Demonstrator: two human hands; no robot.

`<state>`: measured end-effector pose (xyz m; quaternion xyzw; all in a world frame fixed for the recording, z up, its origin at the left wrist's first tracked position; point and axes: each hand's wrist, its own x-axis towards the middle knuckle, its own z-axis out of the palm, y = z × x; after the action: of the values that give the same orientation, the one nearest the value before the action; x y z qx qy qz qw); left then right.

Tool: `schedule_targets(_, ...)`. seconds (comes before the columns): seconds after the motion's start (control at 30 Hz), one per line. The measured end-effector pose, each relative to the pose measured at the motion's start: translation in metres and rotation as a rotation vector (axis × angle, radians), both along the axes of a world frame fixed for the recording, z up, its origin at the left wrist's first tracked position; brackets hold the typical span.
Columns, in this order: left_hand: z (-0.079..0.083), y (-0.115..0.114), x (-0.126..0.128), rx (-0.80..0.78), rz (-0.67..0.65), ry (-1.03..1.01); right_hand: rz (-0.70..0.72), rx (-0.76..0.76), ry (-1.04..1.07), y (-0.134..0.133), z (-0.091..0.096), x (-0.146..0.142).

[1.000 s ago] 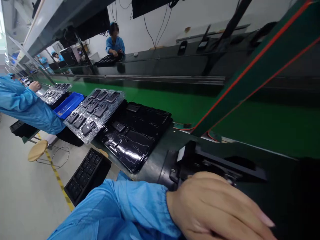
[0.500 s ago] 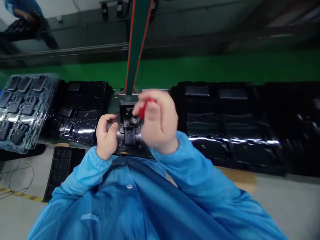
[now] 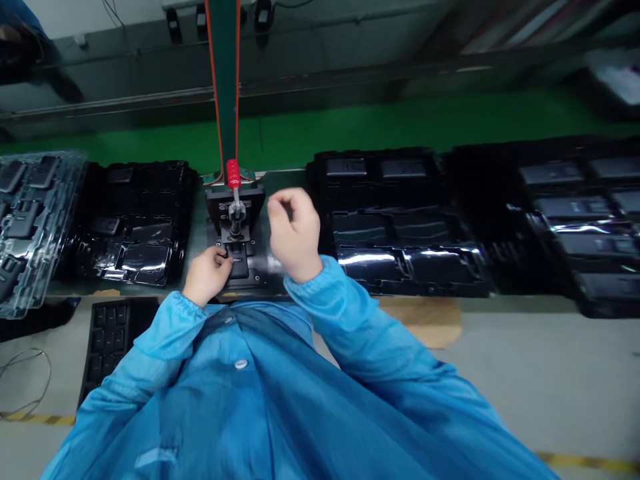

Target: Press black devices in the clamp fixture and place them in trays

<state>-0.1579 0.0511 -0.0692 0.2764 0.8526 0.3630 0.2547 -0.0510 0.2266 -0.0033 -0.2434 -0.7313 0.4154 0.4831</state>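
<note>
A small black plastic case [image 3: 239, 262] lies in a dark metal fixture [image 3: 250, 283] in front of me. Above the case stands a toggle clamp [image 3: 237, 212] with its red handle [image 3: 233, 173] pointing up. My left hand [image 3: 207, 275] has its thumb and fingers pinched at the left edge of the case; the fingertips are partly hidden there. To the right of the clamp my right hand [image 3: 296, 235] hangs in the air, apart from the handle. Its fingers are curled in toward the thumb, and nothing shows in them.
Black trays [image 3: 145, 230] stand to the left, beside a clear tray [image 3: 55, 220] holding several black cases. More black trays [image 3: 400, 227] line the right side. A green post [image 3: 223, 87] rises behind the clamp. Below left is another black tray with cases [image 3: 107, 333].
My right hand has let go of the red handle and moved off to its right; the handle now stands upright. My left hand has closed in on the case's left edge. The view has shifted right.
</note>
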Motion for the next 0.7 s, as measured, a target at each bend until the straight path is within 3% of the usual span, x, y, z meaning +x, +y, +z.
schedule_targets(0.17, -0.003, 0.012, -0.004, 0.041, 0.027, -0.066, 0.119, -0.104, -0.181, -0.033, -0.046, 0.048)
schedule_targets(0.27, -0.001, 0.014, -0.004, 0.059, 0.031, -0.086, 0.212, -0.171, -0.248, -0.053, -0.063, 0.066)
schedule_targets(0.47, 0.01, -0.006, 0.009, 0.233, 0.061, -0.281, 0.293, -0.473, -0.267, -0.076, -0.074, 0.075)
schedule_targets(0.7, 0.027, -0.032, 0.034, 0.392, 0.063, -0.406, 0.398, -0.82, -0.156, -0.073, -0.074, 0.058)
